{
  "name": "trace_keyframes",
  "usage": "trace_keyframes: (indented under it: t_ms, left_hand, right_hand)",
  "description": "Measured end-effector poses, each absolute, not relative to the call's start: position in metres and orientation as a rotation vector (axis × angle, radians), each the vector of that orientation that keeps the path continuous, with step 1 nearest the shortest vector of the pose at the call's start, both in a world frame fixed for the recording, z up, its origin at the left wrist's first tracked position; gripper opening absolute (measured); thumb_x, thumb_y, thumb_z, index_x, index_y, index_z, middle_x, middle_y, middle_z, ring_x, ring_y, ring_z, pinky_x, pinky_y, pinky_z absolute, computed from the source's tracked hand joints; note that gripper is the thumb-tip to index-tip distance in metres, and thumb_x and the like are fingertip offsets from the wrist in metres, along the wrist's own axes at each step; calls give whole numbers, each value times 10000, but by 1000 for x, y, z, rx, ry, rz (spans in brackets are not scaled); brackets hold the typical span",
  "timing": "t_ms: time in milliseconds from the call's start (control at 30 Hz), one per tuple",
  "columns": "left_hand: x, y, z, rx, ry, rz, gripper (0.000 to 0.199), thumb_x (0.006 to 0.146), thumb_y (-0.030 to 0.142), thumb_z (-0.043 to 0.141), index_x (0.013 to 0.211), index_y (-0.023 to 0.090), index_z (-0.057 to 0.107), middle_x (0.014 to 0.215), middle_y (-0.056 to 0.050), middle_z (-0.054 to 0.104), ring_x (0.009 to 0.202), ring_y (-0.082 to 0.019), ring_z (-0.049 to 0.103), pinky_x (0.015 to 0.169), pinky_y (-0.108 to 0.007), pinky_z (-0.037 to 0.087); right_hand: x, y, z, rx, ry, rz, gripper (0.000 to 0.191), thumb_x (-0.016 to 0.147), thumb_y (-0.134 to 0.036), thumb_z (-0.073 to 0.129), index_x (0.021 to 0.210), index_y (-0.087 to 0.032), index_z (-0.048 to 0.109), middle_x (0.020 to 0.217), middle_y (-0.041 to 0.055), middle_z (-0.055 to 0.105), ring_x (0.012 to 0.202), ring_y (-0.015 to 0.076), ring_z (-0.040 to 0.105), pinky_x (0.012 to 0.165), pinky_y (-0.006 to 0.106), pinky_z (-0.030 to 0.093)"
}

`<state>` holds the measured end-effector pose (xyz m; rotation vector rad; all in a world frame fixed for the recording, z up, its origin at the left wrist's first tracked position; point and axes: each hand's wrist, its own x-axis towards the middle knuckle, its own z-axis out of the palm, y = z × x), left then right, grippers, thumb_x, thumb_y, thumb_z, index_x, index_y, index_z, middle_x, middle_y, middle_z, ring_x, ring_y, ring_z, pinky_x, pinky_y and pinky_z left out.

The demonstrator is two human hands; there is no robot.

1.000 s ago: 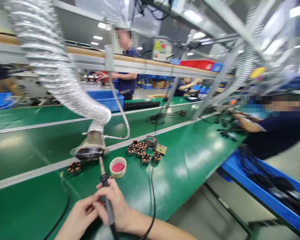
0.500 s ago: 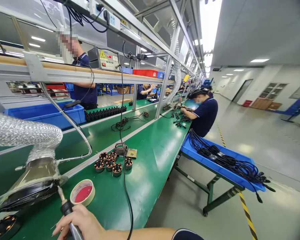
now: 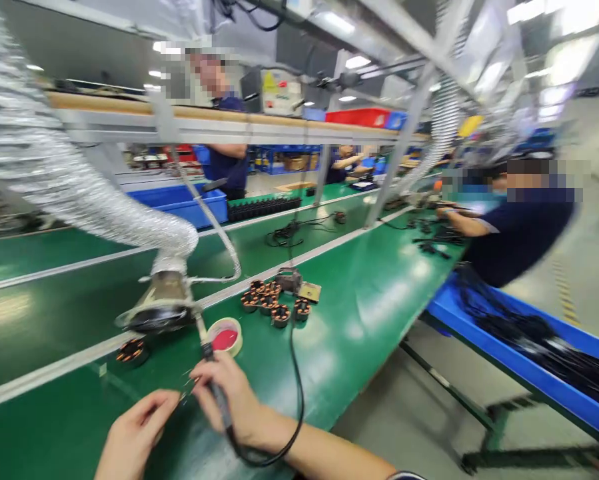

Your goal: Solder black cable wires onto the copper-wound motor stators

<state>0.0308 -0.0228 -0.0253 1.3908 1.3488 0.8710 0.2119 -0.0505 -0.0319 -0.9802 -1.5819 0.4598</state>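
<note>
Our left hand [image 3: 138,427], right hand [image 3: 234,399] and right forearm [image 3: 324,448] are bare; at the bottom edge our dark sleeve [image 3: 406,477] shows thin pale trim [image 3: 404,473].

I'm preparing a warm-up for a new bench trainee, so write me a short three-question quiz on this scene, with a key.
1. Multiple choice: which of the person's hands holds the soldering iron? A) left B) right C) neither
2. True or false: the copper-wound stator that lies apart from the others is to the left of the tape roll.
3. Fill in the blank: the silver flexible duct runs down to the ____.

Key:
1. B, the right hand.
2. True.
3. Fume hood.
</note>
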Motion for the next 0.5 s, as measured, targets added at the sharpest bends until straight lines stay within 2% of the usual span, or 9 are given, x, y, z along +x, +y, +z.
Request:
trace_keyframes:
  t_ms: [67, 167, 233, 333, 500]
  left_hand:
    - [31, -22, -24, 1277, 1312, 926, 509, 651, 624, 754, 817, 144, 722, 631, -1, 553, 530, -102, 362, 457, -208, 284]
    - [34, -17, -22, 1174, 1300, 1003, 482, 674, 578, 762, 802, 116, 709, 609, 19, 486, 524, -78, 286, 461, -199, 209]
    - [36, -14, -22, 1142, 1296, 1034, 461, 684, 555, 762, 793, 111, 703, 599, 26, 470, 519, -72, 271, 465, -201, 192]
    - [39, -12, -22, 1135, 1295, 1063, 425, 702, 525, 758, 781, 111, 700, 584, 30, 467, 517, -72, 281, 468, -204, 194]
    - [41, -7, -23, 1161, 1285, 1060, 403, 725, 509, 743, 777, 111, 708, 570, 24, 490, 506, -72, 293, 464, -210, 200]
  right_hand:
    - [215, -48, -30, -905, -1459, 498, 281, 991, -215, 503, 1261, -212, 576, 999, 59, 603, 783, 136, 632, 747, 245, 544]
    - [219, -42, -33, -881, -1336, 651, 330, 1021, -262, 476, 1344, -226, 534, 998, 62, 664, 743, 129, 656, 739, 240, 557]
    - [222, -42, -35, -903, -1293, 726, 285, 1032, -293, 464, 1283, -215, 574, 889, 42, 687, 696, 128, 655, 706, 235, 555]
    - [225, -45, -38, -922, -1283, 776, 260, 1039, -337, 444, 1145, -197, 636, 720, 11, 660, 573, 119, 611, 577, 213, 524]
    - [226, -46, -38, -952, -1337, 771, 269, 1034, -353, 444, 1077, -189, 653, 653, -6, 635, 507, 114, 585, 513, 209, 493]
